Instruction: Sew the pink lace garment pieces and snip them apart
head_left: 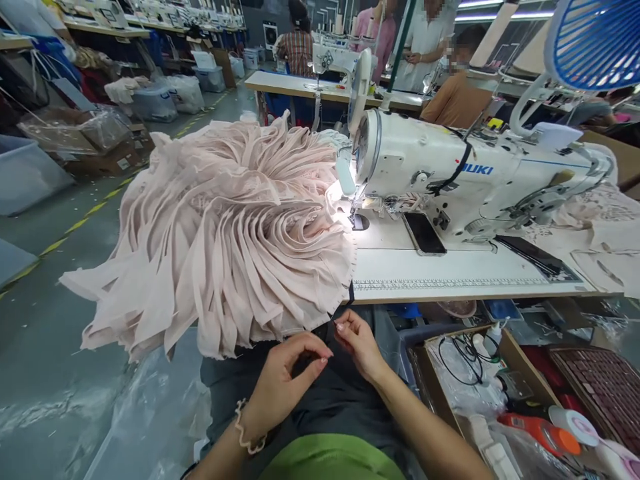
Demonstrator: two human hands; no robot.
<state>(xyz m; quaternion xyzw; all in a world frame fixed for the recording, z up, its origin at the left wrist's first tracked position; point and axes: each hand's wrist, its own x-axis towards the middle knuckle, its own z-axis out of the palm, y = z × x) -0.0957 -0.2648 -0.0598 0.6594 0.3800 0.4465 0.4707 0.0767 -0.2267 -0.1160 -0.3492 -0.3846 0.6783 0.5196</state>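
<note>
Left-hand fingers (307, 344): curled, tips almost together, nothing visible between; can't tell if pinching a thread. Right-hand fingers (349, 335): also bent in, nearly closed, grip unclear. Just ahead and left of both: big pale-pink heap of layered cloth panels (240, 253), piled over the left end of the white, ruler-edged desk (450, 267) and hanging well past. Main risk: slide toward the floor, from overhang weight. Also possible: loss of layer order, if tugged by one edge. Farther ahead, slightly right: white metal sewing machine (400, 147), lit at the needle, right against the heap. Possible snag there from a stray fold. Right of needle: flat black rectangular phone (424, 233), easily swept off by dragged cloth.
</note>
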